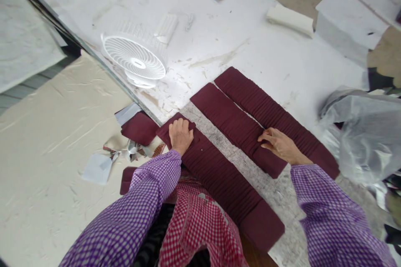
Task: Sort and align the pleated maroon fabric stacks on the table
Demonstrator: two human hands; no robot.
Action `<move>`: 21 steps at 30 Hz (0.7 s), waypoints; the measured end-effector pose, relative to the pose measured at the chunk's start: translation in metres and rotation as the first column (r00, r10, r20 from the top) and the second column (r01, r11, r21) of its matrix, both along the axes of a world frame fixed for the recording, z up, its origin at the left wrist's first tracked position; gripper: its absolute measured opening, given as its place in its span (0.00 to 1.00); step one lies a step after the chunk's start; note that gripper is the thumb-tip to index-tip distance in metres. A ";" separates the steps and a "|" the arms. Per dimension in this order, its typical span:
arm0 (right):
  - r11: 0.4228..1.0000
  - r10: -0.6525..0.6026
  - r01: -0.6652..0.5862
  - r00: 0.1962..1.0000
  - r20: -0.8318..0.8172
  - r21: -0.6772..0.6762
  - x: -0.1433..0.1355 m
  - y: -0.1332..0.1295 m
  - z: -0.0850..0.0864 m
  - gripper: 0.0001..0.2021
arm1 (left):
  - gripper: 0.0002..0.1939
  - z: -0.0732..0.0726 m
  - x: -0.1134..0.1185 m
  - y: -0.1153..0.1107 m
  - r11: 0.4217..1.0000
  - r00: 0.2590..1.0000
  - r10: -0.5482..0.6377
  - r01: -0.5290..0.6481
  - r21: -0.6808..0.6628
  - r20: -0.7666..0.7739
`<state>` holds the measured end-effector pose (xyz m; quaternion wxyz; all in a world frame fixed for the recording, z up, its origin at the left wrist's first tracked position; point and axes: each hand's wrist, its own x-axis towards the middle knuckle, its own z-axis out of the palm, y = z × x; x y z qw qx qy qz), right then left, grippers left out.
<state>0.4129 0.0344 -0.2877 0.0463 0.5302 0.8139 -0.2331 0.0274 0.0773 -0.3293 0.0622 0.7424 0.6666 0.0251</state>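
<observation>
Three rows of overlapping maroon fabric pieces lie slantwise in front of me: a near row (224, 179), a middle row (230, 121) and a far row (269, 106). My left hand (181, 134) rests on the upper left end of the near row, its fingers curled over a maroon fabric piece (169, 127). Over the lower right part of the middle row, my right hand (280, 145) has thumb and fingers bent toward each other at the edge of a maroon fabric piece (271, 160). Its fingertips partly hide what they grip.
A white fan (134, 58) lies on the white table (213, 37), left of the rows. Clear plastic (366, 129) bulges at the right. Maroon and grey scraps (139, 127) lie by the table edge on the left. A white roll (290, 20) is farther back.
</observation>
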 end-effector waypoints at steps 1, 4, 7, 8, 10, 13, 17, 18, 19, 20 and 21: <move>1.000 0.004 -0.004 1.000 0.000 -0.005 -0.001 0.000 0.000 0.07 | 0.06 0.000 0.000 0.000 1.000 1.000 0.002 -0.002 -0.001 0.000; 1.000 0.013 -0.013 1.000 -0.002 -0.015 -0.004 0.000 0.004 0.07 | 0.07 -0.001 -0.001 0.000 1.000 1.000 0.005 -0.005 -0.004 -0.002; 0.999 0.031 -0.032 0.999 -0.009 -0.027 -0.008 -0.001 0.007 0.09 | 0.07 -0.001 -0.001 0.000 1.000 1.000 0.003 -0.003 -0.006 -0.002; 0.999 0.037 -0.038 0.999 -0.007 -0.030 -0.010 -0.001 0.008 0.10 | 0.07 -0.001 -0.001 0.000 1.000 1.000 0.003 -0.003 -0.007 -0.001; 0.998 0.044 -0.044 0.999 0.002 -0.034 -0.012 -0.002 0.008 0.10 | 0.07 -0.001 -0.001 0.000 1.000 1.000 0.002 -0.002 -0.007 0.002; 0.998 0.050 -0.049 0.999 0.016 -0.037 -0.014 -0.002 0.008 0.08 | 0.07 -0.001 0.000 0.000 1.000 1.000 0.006 -0.006 -0.008 0.005; 0.997 0.065 -0.064 0.998 0.024 -0.047 -0.014 -0.001 0.008 0.05 | 0.07 0.000 0.000 0.000 1.000 1.000 0.009 -0.009 -0.012 0.012; 0.996 0.072 -0.071 0.997 0.025 -0.051 -0.014 -0.001 0.009 0.05 | 0.07 0.000 0.000 0.000 1.000 1.000 0.010 -0.010 -0.014 0.014; 0.995 0.081 -0.080 0.996 0.026 -0.056 -0.014 0.000 0.009 0.05 | 0.06 0.000 0.000 0.000 1.000 1.000 0.011 -0.011 -0.017 0.016; 0.994 0.092 -0.090 0.995 0.027 -0.062 -0.013 0.000 0.009 0.06 | 0.06 0.001 0.000 0.000 1.000 1.000 0.013 -0.013 -0.021 0.018; 0.992 0.104 -0.102 0.994 0.027 -0.069 -0.013 0.000 0.008 0.06 | 0.06 0.001 0.000 -0.001 1.000 1.000 0.015 -0.014 -0.024 0.021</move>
